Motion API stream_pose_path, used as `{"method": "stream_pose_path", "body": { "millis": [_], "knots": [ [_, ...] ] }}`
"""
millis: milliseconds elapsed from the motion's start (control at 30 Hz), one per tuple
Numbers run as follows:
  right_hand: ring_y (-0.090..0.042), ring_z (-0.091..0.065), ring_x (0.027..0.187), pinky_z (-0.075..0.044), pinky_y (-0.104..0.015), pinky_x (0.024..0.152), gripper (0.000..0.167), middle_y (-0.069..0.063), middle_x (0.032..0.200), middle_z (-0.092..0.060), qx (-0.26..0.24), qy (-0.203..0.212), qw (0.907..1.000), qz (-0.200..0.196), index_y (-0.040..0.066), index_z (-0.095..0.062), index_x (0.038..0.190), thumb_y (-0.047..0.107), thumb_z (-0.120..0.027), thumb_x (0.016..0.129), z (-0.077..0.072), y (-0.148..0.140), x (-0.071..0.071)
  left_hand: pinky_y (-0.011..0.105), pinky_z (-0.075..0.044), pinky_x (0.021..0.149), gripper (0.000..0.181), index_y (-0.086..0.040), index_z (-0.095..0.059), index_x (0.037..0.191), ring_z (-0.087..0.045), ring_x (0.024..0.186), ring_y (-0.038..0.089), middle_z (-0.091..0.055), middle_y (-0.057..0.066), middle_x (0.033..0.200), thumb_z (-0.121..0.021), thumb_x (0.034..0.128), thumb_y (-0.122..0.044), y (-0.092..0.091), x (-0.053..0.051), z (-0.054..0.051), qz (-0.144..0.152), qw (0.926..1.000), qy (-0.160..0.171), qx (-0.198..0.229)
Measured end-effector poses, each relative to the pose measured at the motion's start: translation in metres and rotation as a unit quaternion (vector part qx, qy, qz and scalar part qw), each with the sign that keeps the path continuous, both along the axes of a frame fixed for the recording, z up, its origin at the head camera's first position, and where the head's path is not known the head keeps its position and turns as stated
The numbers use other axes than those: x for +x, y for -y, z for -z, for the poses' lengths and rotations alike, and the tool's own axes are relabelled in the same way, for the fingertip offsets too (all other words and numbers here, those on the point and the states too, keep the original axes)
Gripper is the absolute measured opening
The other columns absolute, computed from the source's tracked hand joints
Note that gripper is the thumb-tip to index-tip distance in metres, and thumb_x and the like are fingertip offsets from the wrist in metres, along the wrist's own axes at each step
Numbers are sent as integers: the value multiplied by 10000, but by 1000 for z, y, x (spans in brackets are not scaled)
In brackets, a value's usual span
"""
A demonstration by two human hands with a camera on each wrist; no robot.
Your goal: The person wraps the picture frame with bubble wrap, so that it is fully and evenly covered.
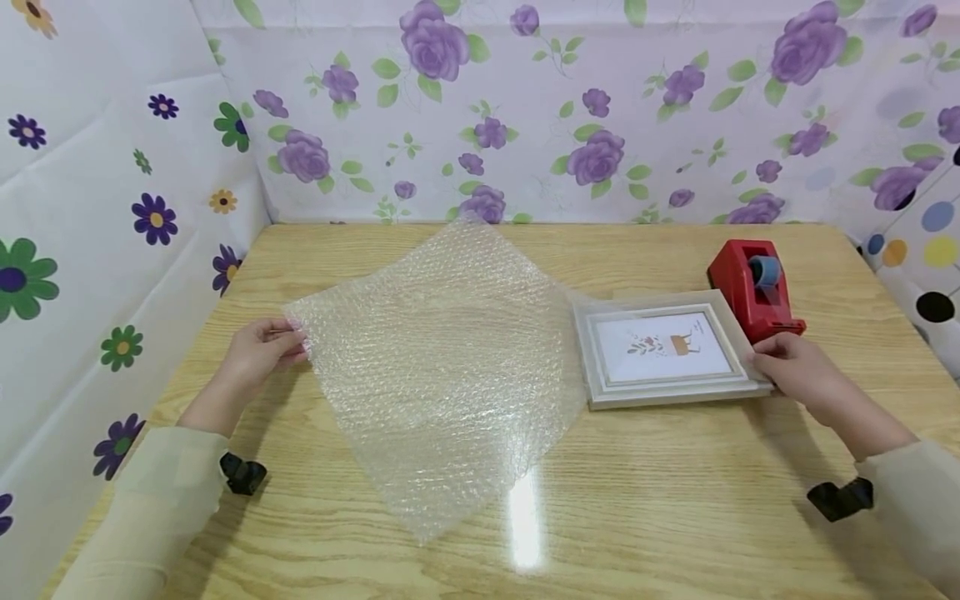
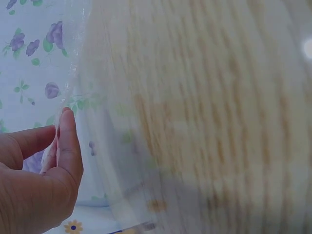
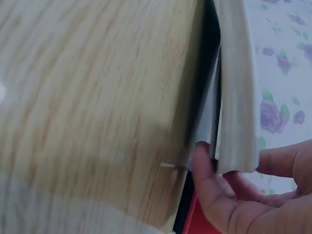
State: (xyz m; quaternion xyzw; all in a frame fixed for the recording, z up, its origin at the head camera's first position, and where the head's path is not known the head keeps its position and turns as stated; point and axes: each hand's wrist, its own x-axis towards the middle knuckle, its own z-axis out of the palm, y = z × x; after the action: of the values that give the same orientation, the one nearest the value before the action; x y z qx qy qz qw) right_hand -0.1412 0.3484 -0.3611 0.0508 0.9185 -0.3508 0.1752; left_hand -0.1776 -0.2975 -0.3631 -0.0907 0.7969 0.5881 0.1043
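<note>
A sheet of clear bubble wrap [image 1: 442, 367] spreads across the middle of the table, turned like a diamond. My left hand [image 1: 262, 354] pinches its left corner between thumb and fingers; in the left wrist view the hand [image 2: 44, 170] has the thin edge of the sheet between them. Right of the sheet is a pale picture frame [image 1: 600, 379] showing a small animal-and-leaf print. My right hand [image 1: 798, 371] grips the frame's right end. Up close, the hand [image 3: 243, 204] has the frame's edge [image 3: 238, 97] between thumb and fingers. Where sheet and frame meet, I cannot tell which lies on top.
A red tape dispenser [image 1: 750, 283] with a blue roll stands just behind the frame's right end. The wooden table [image 1: 637, 508] reaches back to a flowered cloth [image 1: 525, 125], with another patterned cloth [image 1: 112, 208] along the left side.
</note>
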Motion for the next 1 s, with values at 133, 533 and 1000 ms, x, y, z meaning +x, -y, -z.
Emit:
{"method": "stream_pose_path", "body": {
  "millis": [133, 533, 1000],
  "knots": [
    [-92, -473, 797, -513, -226, 639, 526, -152, 989, -491, -315, 135, 9993, 128, -168, -362, 1278, 277, -428, 1006, -2, -5, 0, 151, -540, 807, 302, 38, -405, 1208, -580, 819, -1, -525, -47, 962, -516, 975, -120, -1, -1, 0, -24, 10000, 76, 45],
    [-18, -487, 786, -512, -194, 691, 609, 50, 951, -489, -1226, 770, 9891, 265, -176, -284, 1349, 283, -474, 997, -4, -13, -4, 147, -548, 770, 256, 6, -421, 1177, -592, 797, 9, -561, -71, 920, -526, 968, -98, 0, -4, 3, 58, 9989, 190, 421],
    [-72, -640, 812, -571, -243, 723, 130, 98, 901, -663, -2554, 1249, 9570, 583, 130, -592, 1067, 195, -513, 987, -10, -32, -4, 148, -556, 721, 164, -3, -466, 1114, -624, 739, 14, -631, -83, 818, -512, 963, -49, -1, -3, 3, 4, 9979, 172, 625]
  ]
}}
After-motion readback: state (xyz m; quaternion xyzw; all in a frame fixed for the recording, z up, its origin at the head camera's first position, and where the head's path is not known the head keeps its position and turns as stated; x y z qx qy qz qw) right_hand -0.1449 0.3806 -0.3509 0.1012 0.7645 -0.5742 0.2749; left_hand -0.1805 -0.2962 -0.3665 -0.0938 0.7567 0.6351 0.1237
